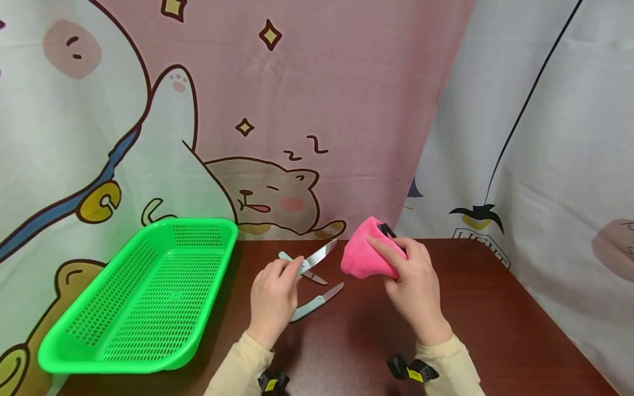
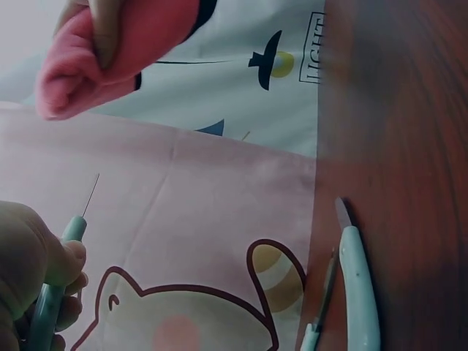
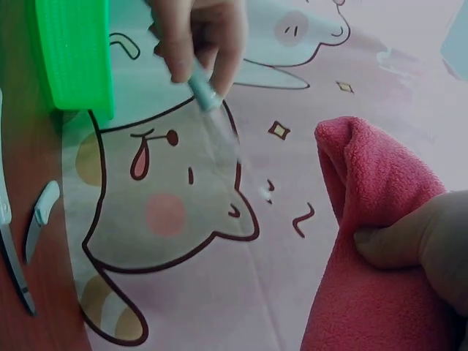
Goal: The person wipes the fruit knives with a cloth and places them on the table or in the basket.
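Left grip [image 1: 273, 294] pinches 1 knife [image 1: 319, 256], right grip [image 1: 415, 285] pink cloth [image 1: 365, 252]; curtain lettering [image 1: 475, 238] starts "LI".

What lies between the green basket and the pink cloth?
The head view shows the left hand gripping one knife, and two more knives lying on the table.

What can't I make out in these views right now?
- Held knife: in the head view, the left hand covers most of its handle; in the right wrist view, its blade is blurred.
- Right hand: in the right wrist view, the pink cloth hides all its fingers but the thumb.
- Table knives: the left wrist view's bottom edge cuts them off.
- Basket: the right wrist view's top edge cuts it off.
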Available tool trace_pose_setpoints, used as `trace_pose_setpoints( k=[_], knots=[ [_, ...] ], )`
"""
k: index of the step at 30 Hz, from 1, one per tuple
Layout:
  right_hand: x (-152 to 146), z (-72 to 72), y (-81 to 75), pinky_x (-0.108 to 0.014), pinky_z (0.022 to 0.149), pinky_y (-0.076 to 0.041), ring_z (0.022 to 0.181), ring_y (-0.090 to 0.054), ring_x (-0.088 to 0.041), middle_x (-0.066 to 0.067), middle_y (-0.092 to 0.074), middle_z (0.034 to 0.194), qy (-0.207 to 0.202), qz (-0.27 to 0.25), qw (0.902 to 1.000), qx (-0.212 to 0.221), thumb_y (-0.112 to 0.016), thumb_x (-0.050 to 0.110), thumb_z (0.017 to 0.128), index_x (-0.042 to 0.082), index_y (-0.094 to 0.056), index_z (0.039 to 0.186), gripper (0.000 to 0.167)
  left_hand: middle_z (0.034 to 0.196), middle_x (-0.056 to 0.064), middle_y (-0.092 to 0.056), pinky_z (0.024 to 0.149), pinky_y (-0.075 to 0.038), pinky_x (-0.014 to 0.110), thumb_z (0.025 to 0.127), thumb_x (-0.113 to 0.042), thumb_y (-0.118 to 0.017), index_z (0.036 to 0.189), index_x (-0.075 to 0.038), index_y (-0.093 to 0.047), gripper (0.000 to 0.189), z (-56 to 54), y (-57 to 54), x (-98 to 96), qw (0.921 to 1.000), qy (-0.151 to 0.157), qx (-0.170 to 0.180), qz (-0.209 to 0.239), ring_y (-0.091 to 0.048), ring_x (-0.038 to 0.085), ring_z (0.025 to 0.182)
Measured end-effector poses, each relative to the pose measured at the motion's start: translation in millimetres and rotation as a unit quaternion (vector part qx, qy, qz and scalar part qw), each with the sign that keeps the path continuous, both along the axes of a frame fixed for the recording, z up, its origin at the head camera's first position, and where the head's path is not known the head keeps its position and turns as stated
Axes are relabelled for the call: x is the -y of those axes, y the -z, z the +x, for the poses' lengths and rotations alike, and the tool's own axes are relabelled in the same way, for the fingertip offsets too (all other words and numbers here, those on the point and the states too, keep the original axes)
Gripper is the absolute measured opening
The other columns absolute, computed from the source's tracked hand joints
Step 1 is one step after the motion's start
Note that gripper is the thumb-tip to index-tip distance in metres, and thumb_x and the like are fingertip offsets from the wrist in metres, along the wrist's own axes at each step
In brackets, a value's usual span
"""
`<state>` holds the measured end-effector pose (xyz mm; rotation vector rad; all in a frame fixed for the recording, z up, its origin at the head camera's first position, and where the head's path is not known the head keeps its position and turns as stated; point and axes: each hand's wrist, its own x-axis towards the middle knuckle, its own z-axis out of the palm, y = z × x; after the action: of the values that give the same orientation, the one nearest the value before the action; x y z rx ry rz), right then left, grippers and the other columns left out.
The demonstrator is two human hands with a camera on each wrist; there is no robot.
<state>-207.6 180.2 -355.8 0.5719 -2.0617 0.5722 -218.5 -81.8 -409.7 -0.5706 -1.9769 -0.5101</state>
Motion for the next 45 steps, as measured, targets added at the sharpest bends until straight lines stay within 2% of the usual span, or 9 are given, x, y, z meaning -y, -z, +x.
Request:
trace_pose_setpoints(
  k=[9, 15, 21, 27, 33, 45],
  knots=[
    [22.3, 3.8, 8.5, -0.048, 0.071, -0.055, 0.104, -0.054, -0.034, -0.015, -0.06, 0.108, -0.05, 0.036, 0.998, 0.015, -0.078, -0.009, 0.065, 0.027, -0.07, 0.124, 0.07, 0.087, 0.008, -0.062, 0.058, -0.05, 0.034, 0.076, -0.001, -0.082, 0.114, -0.008, -0.07, 0.04, 1.0, 4.4, -2.0, 0.9989, -0.016, 0.044, -0.008, -0.057, 0.023, 0.071],
    [36.6, 6.8, 16.6, -0.049, 0.075, -0.055, 0.102, -0.056, -0.033, -0.015, -0.061, 0.108, -0.082, 0.055, 0.995, 0.015, -0.083, -0.004, 0.066, 0.027, -0.071, 0.122, 0.064, 0.086, 0.007, -0.062, 0.057, -0.05, 0.034, 0.077, -0.002, -0.081, 0.112, -0.006, -0.071, 0.037, 3.5, 3.3, -5.3, 0.9991, -0.012, 0.041, -0.006, -0.058, 0.021, 0.071],
    [44.2, 7.6, 23.0, -0.048, 0.076, -0.055, 0.104, -0.057, -0.033, -0.015, -0.061, 0.111, -0.099, 0.069, 0.9925, 0.016, -0.077, -0.006, 0.069, 0.027, -0.071, 0.122, 0.063, 0.088, 0.007, -0.062, 0.059, -0.052, 0.034, 0.075, -0.007, -0.084, 0.114, -0.007, -0.071, 0.041, 8.9, -1.1, -8.3, 0.9991, -0.012, 0.04, -0.01, -0.059, 0.021, 0.072],
    [47.7, 6.9, 26.5, -0.047, 0.079, -0.055, 0.108, -0.057, -0.032, -0.015, -0.061, 0.116, -0.1, 0.076, 0.9918, 0.024, -0.075, -0.008, 0.07, 0.028, -0.071, 0.124, 0.065, 0.088, 0.008, -0.062, 0.059, -0.052, 0.034, 0.074, -0.008, -0.086, 0.114, -0.008, -0.071, 0.043, 15.4, -5.8, -12.0, 0.9991, -0.006, 0.039, -0.016, -0.059, 0.022, 0.073],
    [47.0, 4.2, 28.5, -0.046, 0.077, -0.055, 0.106, -0.057, -0.031, -0.016, -0.061, 0.114, -0.095, 0.077, 0.9922, 0.021, -0.077, -0.007, 0.068, 0.028, -0.071, 0.123, 0.066, 0.087, 0.007, -0.062, 0.057, -0.05, 0.034, 0.074, -0.006, -0.084, 0.113, -0.009, -0.071, 0.041, 15.2, -6.0, -12.0, 0.9995, 0.004, 0.028, -0.014, -0.058, 0.021, 0.071],
    [25.3, -5.7, 25.2, -0.047, 0.068, -0.057, 0.101, -0.055, -0.035, -0.016, -0.06, 0.107, -0.026, 0.062, 0.9966, 0.048, -0.088, -0.004, 0.06, 0.026, -0.071, 0.121, 0.07, 0.087, 0.007, -0.062, 0.057, -0.049, 0.033, 0.073, -0.002, -0.085, 0.114, -0.008, -0.07, 0.044, 13.3, -5.5, -12.0, 0.9995, 0.008, 0.024, -0.018, -0.058, 0.021, 0.072]
  ],
)
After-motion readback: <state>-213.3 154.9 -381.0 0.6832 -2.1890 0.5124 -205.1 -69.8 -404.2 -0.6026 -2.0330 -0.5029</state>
